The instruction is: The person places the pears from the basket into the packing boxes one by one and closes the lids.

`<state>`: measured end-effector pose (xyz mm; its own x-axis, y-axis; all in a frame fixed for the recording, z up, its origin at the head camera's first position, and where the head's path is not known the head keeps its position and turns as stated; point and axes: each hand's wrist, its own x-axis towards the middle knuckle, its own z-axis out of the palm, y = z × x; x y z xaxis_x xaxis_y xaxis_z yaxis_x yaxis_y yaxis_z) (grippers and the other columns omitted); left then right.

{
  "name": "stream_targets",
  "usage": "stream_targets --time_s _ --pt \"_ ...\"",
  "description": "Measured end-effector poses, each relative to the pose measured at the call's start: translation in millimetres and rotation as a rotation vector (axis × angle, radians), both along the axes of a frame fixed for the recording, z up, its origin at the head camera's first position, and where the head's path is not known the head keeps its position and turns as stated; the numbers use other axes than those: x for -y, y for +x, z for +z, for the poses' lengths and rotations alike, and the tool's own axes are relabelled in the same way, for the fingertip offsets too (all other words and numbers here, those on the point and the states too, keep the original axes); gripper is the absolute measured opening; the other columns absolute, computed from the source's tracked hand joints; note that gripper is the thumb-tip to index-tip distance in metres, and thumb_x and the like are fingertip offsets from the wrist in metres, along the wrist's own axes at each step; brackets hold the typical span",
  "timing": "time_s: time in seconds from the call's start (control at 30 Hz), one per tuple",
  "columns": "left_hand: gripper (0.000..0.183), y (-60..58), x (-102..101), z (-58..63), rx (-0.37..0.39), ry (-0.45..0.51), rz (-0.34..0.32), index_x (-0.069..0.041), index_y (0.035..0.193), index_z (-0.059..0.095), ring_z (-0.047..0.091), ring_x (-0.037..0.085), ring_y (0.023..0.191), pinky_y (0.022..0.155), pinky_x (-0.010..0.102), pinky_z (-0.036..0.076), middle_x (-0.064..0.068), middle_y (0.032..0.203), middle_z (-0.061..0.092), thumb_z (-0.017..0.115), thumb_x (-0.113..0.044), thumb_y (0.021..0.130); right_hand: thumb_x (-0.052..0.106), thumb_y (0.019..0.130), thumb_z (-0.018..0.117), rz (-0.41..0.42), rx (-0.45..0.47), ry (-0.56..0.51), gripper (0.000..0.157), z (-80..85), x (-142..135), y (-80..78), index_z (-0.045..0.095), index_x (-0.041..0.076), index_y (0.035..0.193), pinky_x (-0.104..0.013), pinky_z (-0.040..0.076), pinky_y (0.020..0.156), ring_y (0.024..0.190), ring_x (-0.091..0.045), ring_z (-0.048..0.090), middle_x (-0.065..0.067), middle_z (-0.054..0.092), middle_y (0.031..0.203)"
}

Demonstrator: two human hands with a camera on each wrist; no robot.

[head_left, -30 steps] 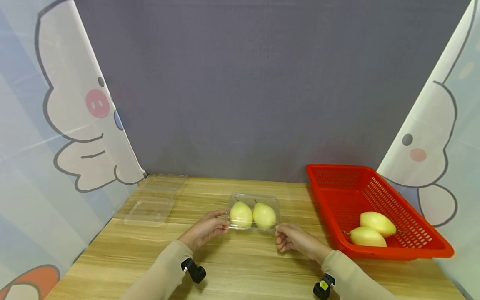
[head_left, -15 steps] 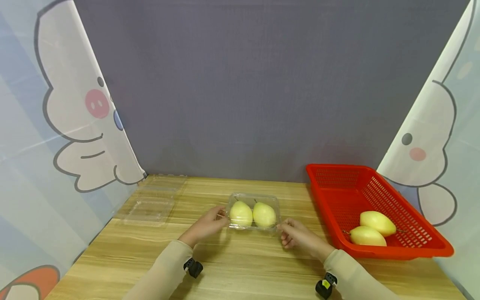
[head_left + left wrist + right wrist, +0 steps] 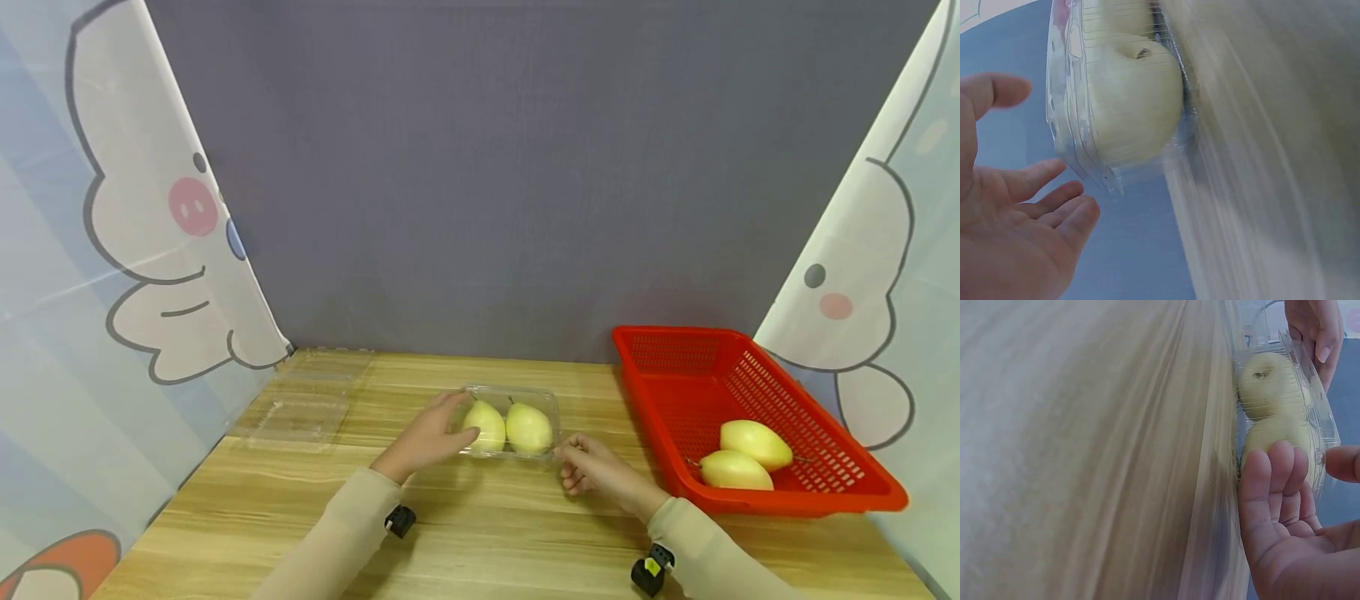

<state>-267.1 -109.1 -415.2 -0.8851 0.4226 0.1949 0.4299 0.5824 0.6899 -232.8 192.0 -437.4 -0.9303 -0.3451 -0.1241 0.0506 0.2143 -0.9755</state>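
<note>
A clear plastic clamshell box (image 3: pixel 536 392) with two yellow pears inside, the left pear (image 3: pixel 491 427) and the right pear (image 3: pixel 528 429), lies on the table, its lid down over them. My left hand (image 3: pixel 429 437) is over the box's left end, thumb and fingers spread. In the left wrist view its fingertips are right by the lid's edge, with nothing gripped. My right hand (image 3: pixel 596 473) pinches the box's front right corner. Its other fingers are curled, and the right wrist view shows a fingertip (image 3: pixel 1338 464) at the lid's rim.
A red plastic basket (image 3: pixel 652 433) stands at the right with two more pears (image 3: pixel 753 446) in it. Another clear plastic container (image 3: pixel 300 412) lies at the back left of the wooden table (image 3: pixel 480 542). A grey cloth (image 3: pixel 465 183) hangs behind.
My left hand has let go of the box's front left corner, opened, and moved up over its left end. The right hand has shifted slightly right at its corner. The box has stayed put.
</note>
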Motion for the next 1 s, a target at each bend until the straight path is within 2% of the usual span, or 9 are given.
stream_targets --time_s 0.2,0.33,0.43,0.6,0.77,0.87,1.0 --pt "0.079 0.2 -11 1.7 -0.032 -0.096 -0.031 0.003 0.152 0.037 0.036 0.042 0.14 0.108 0.057 0.039 0.023 0.158 0.027 0.069 -0.041 0.095 0.021 0.101 0.056 -0.011 0.011 -0.009 0.033 0.3 0 0.5 0.044 -0.006 0.115 -0.03 0.057 0.065 0.068 -0.016 0.057 -0.007 0.055 0.08" --pt "0.078 0.9 -14 2.1 -0.045 -0.104 -0.02 0.004 0.151 0.039 0.035 0.042 0.141 0.109 0.057 0.039 0.025 0.157 0.029 0.072 -0.038 0.093 0.022 0.1 0.056 -0.024 0.004 0.014 0.042 1.2 -1 1.5 0.04 -0.009 0.124 -0.031 0.056 0.066 0.07 -0.018 0.057 -0.01 0.056 0.083" --pt "0.081 1.0 -15 2.7 -0.037 -0.102 -0.018 0.005 0.151 0.038 0.034 0.042 0.141 0.109 0.057 0.038 0.026 0.156 0.029 0.074 -0.036 0.091 0.023 0.099 0.058 -0.067 -0.021 0.069 0.051 1.4 -1 2.0 0.038 -0.009 0.133 -0.033 0.055 0.069 0.078 -0.022 0.059 -0.014 0.058 0.094" --pt "0.086 1.2 -14 2.7 -0.005 -0.105 -0.028 0.006 0.152 0.035 0.035 0.045 0.139 0.109 0.058 0.039 0.025 0.158 0.025 0.077 -0.033 0.088 0.022 0.097 0.061 -0.146 -0.126 0.17 0.057 1.4 0 0.9 0.038 -0.006 0.141 -0.041 0.053 0.082 0.104 -0.032 0.056 -0.022 0.052 0.123" --pt "0.085 0.0 -13 3.9 -0.009 -0.11 -0.035 0.007 0.151 0.035 0.037 0.045 0.138 0.109 0.056 0.039 0.025 0.157 0.026 0.077 -0.033 0.089 0.021 0.1 0.056 -0.173 -0.195 0.218 0.056 2.8 0 0.5 0.036 -0.002 0.147 -0.057 0.043 0.102 0.13 -0.042 0.044 -0.026 0.042 0.144" --pt "0.086 -1.2 -12 3.7 -0.017 -0.117 -0.042 0.007 0.151 0.035 0.038 0.045 0.138 0.109 0.056 0.04 0.025 0.157 0.027 0.078 -0.033 0.088 0.021 0.102 0.054 -0.172 -0.238 0.241 0.054 4.5 0 -0.1 0.037 0.0 0.149 -0.06 0.037 0.108 0.136 -0.046 0.038 -0.025 0.036 0.15" --pt "0.086 -2.2 -11 3.3 -0.026 -0.128 -0.045 0.007 0.151 0.036 0.037 0.044 0.139 0.109 0.055 0.039 0.024 0.157 0.028 0.078 -0.034 0.088 0.021 0.101 0.058 -0.171 -0.357 0.317 0.049 6.7 5 -2.2 0.046 0.003 0.146 -0.059 0.037 0.109 0.137 -0.046 0.036 -0.021 0.038 0.15"
